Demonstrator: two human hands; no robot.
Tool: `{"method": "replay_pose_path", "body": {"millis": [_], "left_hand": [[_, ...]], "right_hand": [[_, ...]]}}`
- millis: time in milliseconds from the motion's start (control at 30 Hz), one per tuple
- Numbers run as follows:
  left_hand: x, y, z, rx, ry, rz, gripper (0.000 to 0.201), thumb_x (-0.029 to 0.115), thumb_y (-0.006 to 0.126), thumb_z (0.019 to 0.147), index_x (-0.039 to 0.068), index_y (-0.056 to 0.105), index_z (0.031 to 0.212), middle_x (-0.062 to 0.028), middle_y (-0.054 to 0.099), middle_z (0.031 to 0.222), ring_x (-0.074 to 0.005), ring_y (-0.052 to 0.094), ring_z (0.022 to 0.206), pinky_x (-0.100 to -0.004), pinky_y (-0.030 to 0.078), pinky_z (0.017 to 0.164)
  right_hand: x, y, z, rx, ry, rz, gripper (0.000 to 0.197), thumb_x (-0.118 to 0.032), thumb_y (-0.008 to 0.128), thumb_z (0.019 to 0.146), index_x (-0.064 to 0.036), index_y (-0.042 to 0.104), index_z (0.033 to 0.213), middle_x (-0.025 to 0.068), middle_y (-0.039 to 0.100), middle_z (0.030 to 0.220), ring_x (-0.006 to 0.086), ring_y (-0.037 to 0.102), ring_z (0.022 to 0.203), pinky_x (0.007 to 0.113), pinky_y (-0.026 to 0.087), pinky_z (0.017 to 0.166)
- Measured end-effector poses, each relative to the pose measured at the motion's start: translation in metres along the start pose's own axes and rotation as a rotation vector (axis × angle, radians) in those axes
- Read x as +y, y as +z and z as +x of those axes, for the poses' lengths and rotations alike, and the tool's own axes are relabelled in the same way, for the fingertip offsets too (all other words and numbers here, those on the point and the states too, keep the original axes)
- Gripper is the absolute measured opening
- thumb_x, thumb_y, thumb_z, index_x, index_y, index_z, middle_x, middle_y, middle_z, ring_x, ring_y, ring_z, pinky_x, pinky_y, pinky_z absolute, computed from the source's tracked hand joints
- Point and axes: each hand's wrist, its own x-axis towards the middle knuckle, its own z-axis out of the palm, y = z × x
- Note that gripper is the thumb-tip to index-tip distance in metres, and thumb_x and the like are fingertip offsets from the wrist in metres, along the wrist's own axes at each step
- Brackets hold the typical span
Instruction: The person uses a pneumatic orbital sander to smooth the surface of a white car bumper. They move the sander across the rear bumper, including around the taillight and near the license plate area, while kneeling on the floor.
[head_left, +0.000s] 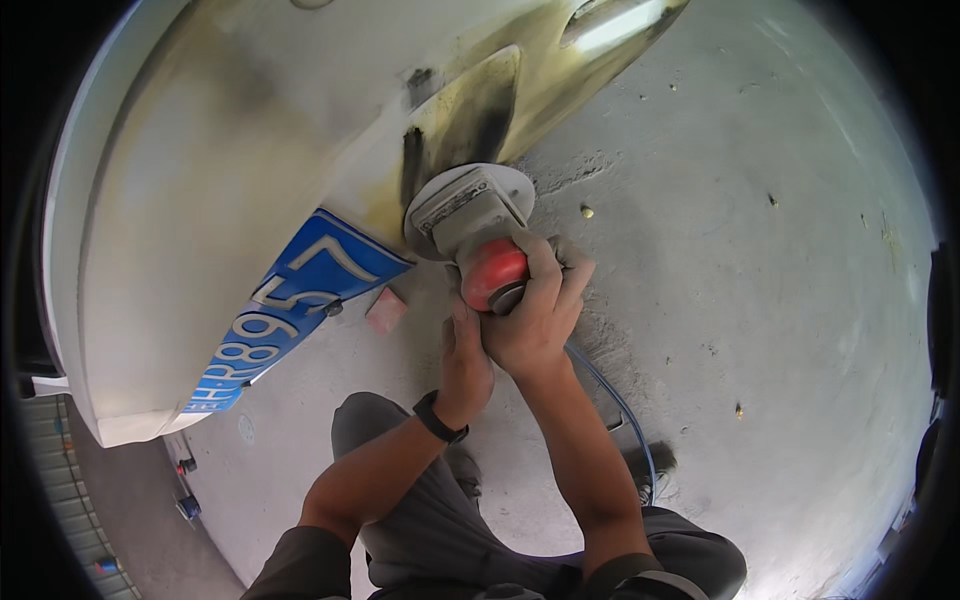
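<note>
A dusty air sander [478,215] with a red, rounded top and a broad round pad is held against the car's bumper [370,170]. Its pad edge meets the bumper near the dark, scuffed recess. Wrapped around the red top from the right is my right hand [545,310]. My left hand [464,345], with a black band at the wrist, grips the sander from the left side; part of its fingers is hidden behind the tool. The bumper surface is whitish, with yellowish and dark patches where the paint is worn.
A blue number plate [300,300] is fixed to the car left of the sander. Below it on the concrete floor [780,300] lies a small pink block [386,310]. A blue hose [625,410] runs past my right forearm. Small bits of debris dot the floor.
</note>
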Motion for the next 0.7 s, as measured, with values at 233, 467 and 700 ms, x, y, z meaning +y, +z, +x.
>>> {"method": "replay_pose_path", "body": {"millis": [233, 467, 700], "left_hand": [[0.015, -0.018, 0.004, -0.009, 0.156, -0.101, 0.069, 0.055, 0.035, 0.115, -0.004, 0.051, 0.146, -0.0148, 0.057, 0.146, -0.0209, 0.054, 0.132, -0.0369, 0.043, 0.112], [0.021, -0.035, 0.013, -0.135, 0.277, -0.110, 0.065, 0.055, 0.027, 0.116, 0.003, 0.043, 0.152, -0.0098, 0.053, 0.149, -0.0197, 0.051, 0.136, -0.0364, 0.040, 0.116], [0.007, -0.030, 0.000, -0.092, 0.041, 0.067, 0.066, 0.055, 0.026, 0.116, 0.003, 0.043, 0.153, -0.0099, 0.051, 0.151, -0.0206, 0.051, 0.137, -0.0378, 0.039, 0.117]], "right_hand": [[-0.027, 0.007, 0.003, -0.019, 0.011, 0.017, 0.083, -0.020, 0.096, 0.061, -0.0058, 0.060, 0.134, 0.0184, 0.062, 0.114, 0.0389, 0.058, 0.102, 0.045, 0.054, 0.071], [-0.038, 0.006, 0.014, -0.035, 0.039, 0.082, 0.085, -0.024, 0.097, 0.062, -0.0079, 0.058, 0.136, 0.0197, 0.056, 0.117, 0.0410, 0.062, 0.100, 0.046, 0.056, 0.071], [-0.034, -0.001, 0.002, -0.039, 0.099, -0.005, 0.084, -0.029, 0.097, 0.059, -0.0127, 0.062, 0.133, 0.0174, 0.053, 0.123, 0.0303, 0.069, 0.079, 0.039, 0.059, 0.059]]}}
